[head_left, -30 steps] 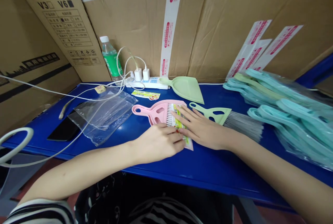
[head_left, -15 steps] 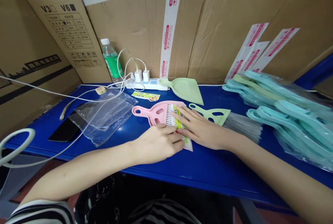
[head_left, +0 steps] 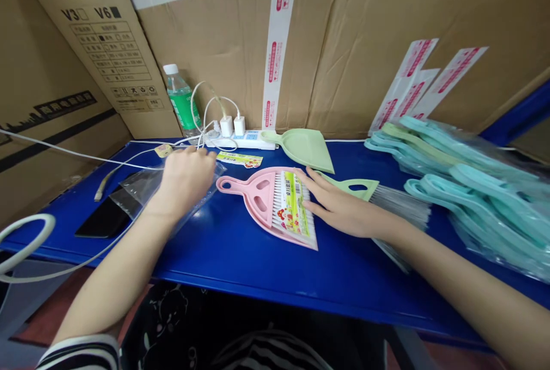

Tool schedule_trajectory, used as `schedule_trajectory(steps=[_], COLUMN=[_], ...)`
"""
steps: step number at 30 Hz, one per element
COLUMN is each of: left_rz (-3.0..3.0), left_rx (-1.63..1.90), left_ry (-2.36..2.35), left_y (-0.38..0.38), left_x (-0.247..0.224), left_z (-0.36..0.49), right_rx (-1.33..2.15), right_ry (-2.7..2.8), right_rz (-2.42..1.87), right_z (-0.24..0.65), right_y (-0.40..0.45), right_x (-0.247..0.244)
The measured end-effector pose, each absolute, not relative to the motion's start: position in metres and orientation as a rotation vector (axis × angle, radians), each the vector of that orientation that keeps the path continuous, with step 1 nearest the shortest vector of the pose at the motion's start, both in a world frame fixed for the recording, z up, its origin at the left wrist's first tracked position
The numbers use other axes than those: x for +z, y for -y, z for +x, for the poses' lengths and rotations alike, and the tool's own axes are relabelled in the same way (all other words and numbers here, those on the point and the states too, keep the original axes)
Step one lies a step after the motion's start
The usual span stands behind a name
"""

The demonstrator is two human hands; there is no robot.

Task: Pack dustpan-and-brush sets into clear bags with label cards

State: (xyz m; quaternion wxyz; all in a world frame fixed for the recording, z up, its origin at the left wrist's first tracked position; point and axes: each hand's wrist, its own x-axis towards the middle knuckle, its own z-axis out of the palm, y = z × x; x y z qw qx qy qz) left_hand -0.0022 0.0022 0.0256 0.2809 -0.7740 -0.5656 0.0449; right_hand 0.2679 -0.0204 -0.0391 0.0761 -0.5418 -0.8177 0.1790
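Note:
My left hand (head_left: pixel 188 178) is over the clear plastic bag (head_left: pixel 141 187) on the left, its fingers curled down and their tips hidden, so what they hold, if anything, does not show. A pink dustpan (head_left: pixel 260 189) lies in the middle with its handle to the left. On it rests a white-bristled brush (head_left: pixel 279 192) with a printed yellow-green label (head_left: pixel 294 209) across the bristles. My right hand (head_left: pixel 337 204) is open, fingers spread, with its fingertips at the label's right edge. Partly under that hand is a green brush (head_left: pixel 365 189) with grey bristles.
A green dustpan (head_left: pixel 307 149) lies behind, beside a power strip (head_left: pixel 247 140) with chargers. Another label (head_left: pixel 239 158), a bottle (head_left: pixel 183 101) and a dark flat object (head_left: pixel 101 218) are on the blue table (head_left: pixel 240 267). Bagged turquoise pieces (head_left: pixel 485 204) are piled right.
My left hand has left the label and moved left and back to the plastic bag. My right hand has slid slightly right, uncovering the label on the bristles.

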Motion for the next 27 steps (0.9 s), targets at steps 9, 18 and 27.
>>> schedule_trajectory(steps=[9,18,27], left_rz=[-2.119,-2.312,-2.349], left_rx=[0.747,0.713,0.642], left_ry=[1.855,1.76,1.713], left_y=[-0.023,-0.024,-0.02], left_x=[0.025,0.024,0.014], left_z=[-0.013,-0.017,-0.007], right_rx=[0.383,0.292,0.306], right_ry=[2.542,2.504,2.414], right_rz=[-1.578,-1.573,-1.45], right_z=[0.275,0.276,0.274], right_y=[0.015,0.012,0.01], right_x=[-0.049,-0.052,-0.058])
